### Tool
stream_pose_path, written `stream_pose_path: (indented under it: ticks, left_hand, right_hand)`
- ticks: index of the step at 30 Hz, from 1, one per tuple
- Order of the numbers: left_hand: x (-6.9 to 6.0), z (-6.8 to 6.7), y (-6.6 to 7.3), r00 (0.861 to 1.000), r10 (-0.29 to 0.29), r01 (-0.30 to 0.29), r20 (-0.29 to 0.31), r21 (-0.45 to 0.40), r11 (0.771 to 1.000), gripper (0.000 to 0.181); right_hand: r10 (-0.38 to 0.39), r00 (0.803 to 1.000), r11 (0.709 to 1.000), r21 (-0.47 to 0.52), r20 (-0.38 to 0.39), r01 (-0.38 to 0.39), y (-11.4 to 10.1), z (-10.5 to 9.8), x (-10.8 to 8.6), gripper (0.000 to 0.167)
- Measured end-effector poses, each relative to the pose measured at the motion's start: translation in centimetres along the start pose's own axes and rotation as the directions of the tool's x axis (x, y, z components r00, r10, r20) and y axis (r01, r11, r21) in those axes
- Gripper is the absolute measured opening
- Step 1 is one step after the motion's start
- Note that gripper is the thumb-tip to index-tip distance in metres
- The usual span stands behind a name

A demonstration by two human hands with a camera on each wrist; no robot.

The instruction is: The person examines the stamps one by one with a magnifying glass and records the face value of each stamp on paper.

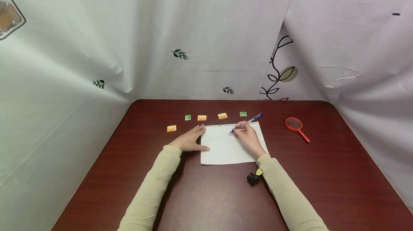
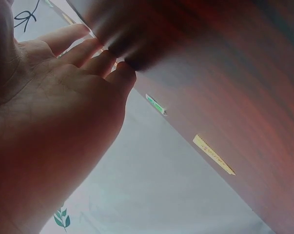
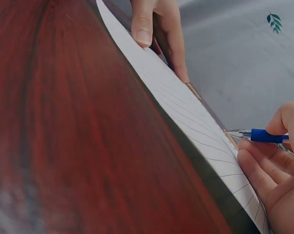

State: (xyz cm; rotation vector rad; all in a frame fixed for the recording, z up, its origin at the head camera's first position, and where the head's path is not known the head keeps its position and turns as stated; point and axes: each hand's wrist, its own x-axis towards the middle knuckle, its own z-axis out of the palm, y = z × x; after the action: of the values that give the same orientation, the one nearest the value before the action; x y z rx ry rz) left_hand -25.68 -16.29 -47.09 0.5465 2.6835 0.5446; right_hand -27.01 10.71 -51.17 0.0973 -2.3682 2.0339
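Note:
A lined sheet of paper with a row of punched holes along its far edge lies on the table, bearing faint writing in its upper left part. My right hand pinches a blue pen, its tip at the sheet's upper middle. In the right wrist view the pen's blue grip shows between thumb and fingers. My left hand rests at the sheet's left edge, its thumb on the paper and its fingers extended. The left wrist view shows that hand's palm side with fingertips at the tabletop.
Beyond the paper lie small orange stamp-like pieces and green ones; another orange piece is left of them. A red magnifying glass lies to the right on the dark wooden table. White fabric hangs behind.

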Motion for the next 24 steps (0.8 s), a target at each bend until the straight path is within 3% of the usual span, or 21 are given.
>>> stream_pose_path:
  ticks: [5,15,24]
  left_hand:
    - [-0.01,0.1,-0.03,1.0,0.002,-0.002,-0.001,-0.001,1.0,0.1]
    - [0.02,0.12,0.0,1.0,0.0,0.0,0.003,-0.008,1.0,0.101]
    - [0.08,0.04,0.01,1.0,0.006,-0.006,-0.002,-0.005,1.0,0.101]
  right_hand:
    - [-0.004,1.0,1.0,-0.006,0.02,0.004,-0.02,-0.04,-0.2,0.011]
    - [-0.078,0.995,0.985,-0.152,0.057,0.086,-0.01,-0.03,-0.68,0.01]
    - [-0.073,0.995,0.972,-0.218,0.064,0.086,-0.36,0.02,-0.79,0.007]
